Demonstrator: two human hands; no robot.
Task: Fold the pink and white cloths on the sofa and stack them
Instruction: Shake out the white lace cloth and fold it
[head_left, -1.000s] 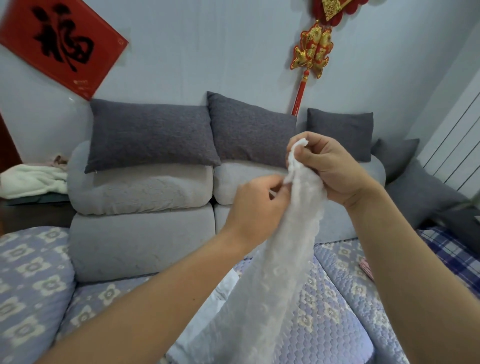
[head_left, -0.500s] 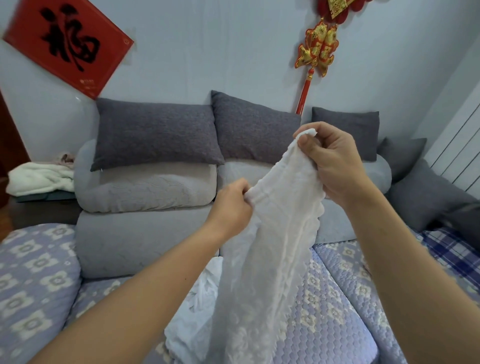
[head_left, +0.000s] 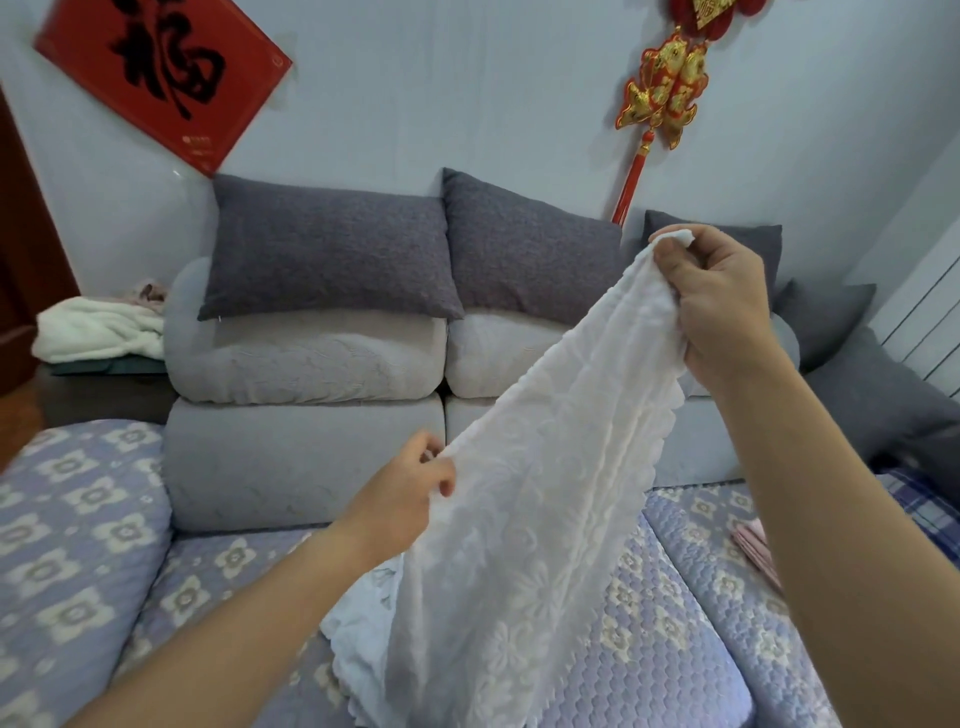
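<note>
A white lace cloth (head_left: 524, 519) with a scalloped edge hangs in the air over the sofa seat (head_left: 675, 649). My right hand (head_left: 722, 306) pinches its top corner, raised high at the right. My left hand (head_left: 405, 499) grips the cloth's edge lower and to the left, so that edge slants between the two hands. The cloth's lower part drapes down onto the seat. A second white cloth (head_left: 363, 623) lies crumpled on the seat behind it. A pink cloth (head_left: 756, 545) shows at the right on the seat, partly hidden by my right arm.
The sofa has grey back cushions (head_left: 306, 364) and dark grey pillows (head_left: 332, 249). A quilted floral cover lies over the seat and the left armrest (head_left: 67, 530). A cream blanket (head_left: 98, 327) sits on a side table at the left. A blue plaid cloth (head_left: 919, 504) lies far right.
My hands have moved apart: the left slid down and left along the cloth's edge while the right kept the top corner. The bunched cloth has spread out wider.
</note>
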